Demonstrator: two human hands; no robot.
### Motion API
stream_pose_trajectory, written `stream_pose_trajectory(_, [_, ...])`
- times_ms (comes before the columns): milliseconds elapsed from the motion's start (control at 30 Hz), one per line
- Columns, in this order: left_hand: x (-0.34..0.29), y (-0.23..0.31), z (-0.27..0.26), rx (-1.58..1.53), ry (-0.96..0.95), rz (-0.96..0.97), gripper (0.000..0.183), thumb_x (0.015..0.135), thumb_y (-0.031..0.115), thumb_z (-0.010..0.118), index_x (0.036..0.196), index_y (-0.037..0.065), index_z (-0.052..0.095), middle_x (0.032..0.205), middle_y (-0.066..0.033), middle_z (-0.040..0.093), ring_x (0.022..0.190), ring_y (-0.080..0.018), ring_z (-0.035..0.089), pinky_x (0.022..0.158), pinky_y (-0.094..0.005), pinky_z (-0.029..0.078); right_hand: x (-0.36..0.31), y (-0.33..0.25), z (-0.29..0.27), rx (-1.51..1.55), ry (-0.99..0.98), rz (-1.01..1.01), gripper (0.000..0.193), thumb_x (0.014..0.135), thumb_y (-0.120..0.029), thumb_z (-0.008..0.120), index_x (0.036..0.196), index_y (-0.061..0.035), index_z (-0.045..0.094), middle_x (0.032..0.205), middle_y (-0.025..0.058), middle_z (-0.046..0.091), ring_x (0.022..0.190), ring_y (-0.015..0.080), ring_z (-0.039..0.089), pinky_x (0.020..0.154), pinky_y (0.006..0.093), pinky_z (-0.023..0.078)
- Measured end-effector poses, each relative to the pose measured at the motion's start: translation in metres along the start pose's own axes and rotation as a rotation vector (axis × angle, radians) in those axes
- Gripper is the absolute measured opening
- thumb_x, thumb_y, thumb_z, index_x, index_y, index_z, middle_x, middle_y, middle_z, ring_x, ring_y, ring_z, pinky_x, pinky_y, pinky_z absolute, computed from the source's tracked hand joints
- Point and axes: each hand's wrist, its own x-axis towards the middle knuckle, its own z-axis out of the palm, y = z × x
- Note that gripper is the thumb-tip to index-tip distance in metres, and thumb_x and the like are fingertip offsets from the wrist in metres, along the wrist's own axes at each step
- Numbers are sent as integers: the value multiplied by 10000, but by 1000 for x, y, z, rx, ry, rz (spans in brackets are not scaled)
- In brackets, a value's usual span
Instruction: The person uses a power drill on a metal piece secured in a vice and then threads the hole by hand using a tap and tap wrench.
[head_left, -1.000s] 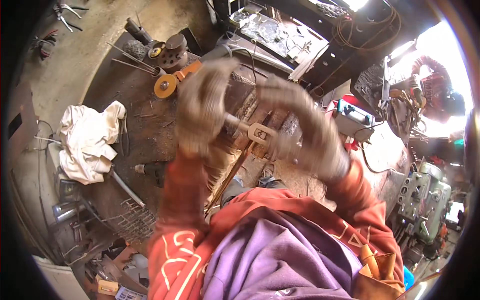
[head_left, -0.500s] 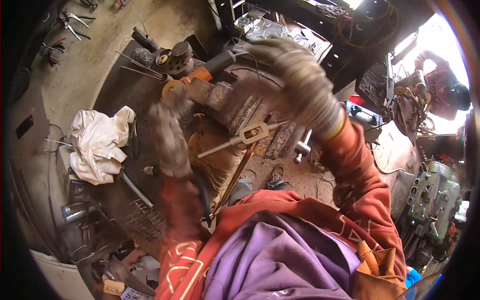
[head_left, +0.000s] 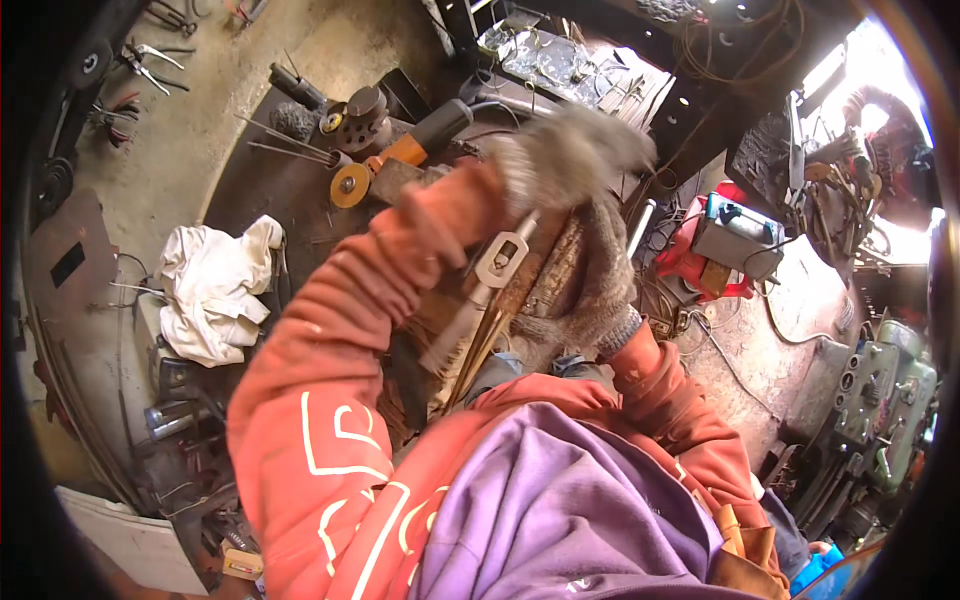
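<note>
A pale tap wrench (head_left: 502,258) stands slantwise over a worn metal block (head_left: 553,270), its near bar smeared by motion. My left arm reaches across from the left, and my gloved left hand (head_left: 582,155) is above the wrench's far end. That hand is badly blurred, so its fingers do not show clearly. To the right of the wrench is my gloved right hand (head_left: 603,268), thumb stretched leftward and fingers pointing away, with nothing seen in it. Long thin brown rods or strips (head_left: 478,345) run below the wrench toward my body.
An angle grinder (head_left: 415,140) with a yellow disc lies on the dark bench at far left. White cloth (head_left: 212,290) is heaped on the left. To the right stand a red machine with a grey box (head_left: 738,240) and a green machine (head_left: 880,395). Cables trail across the floor.
The left hand has swung from the left side to the far side, and the right hand has dropped nearer on the right. The tap wrench has turned to a steeper slant.
</note>
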Motion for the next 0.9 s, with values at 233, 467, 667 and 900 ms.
stream_pose_trajectory(233, [17, 66, 51, 944, -325, 212, 215, 894, 189, 705, 1040, 32, 722, 974, -196, 752, 908, -354, 770, 797, -444, 620, -37, 26, 3, 68, -36, -61, 1051, 724, -438, 950, 1559, -30, 461, 1447, 160, 615, 1303, 315, 623, 1110, 386, 490])
stream_pose_trajectory(467, [-90, 151, 109, 890, -231, -19, 388, 905, 186, 709, 1238, -3, 650, 803, -68, 691, 717, -222, 707, 640, -385, 554, -15, -53, -14, 318, 274, 250, 871, 833, -255, 866, 1568, -24, 461, 1462, 153, 609, 1311, 252, 611, 1102, 345, 494])
stream_pose_trajectory(667, [-142, 128, 108, 788, 18, -22, 512, 930, 276, 653, 1374, 21, 639, 1138, -152, 662, 1001, -280, 661, 858, -445, 508, -19, -17, 8, 557, 60, 214, 746, 962, -162, 744, 1599, 15, 396, 1522, 160, 554, 1393, 232, 546, 1136, 363, 484])
stream_pose_trajectory(900, [-152, 122, 90, 897, 533, -128, 616, 859, 263, 694, 1432, 49, 631, 1345, -197, 658, 1326, -426, 580, 1174, -640, 363, 6, -29, -8, 25, 49, 60, 673, 1034, -268, 647, 1602, -21, 385, 1410, 210, 597, 1204, 345, 664, 1074, 487, 538])
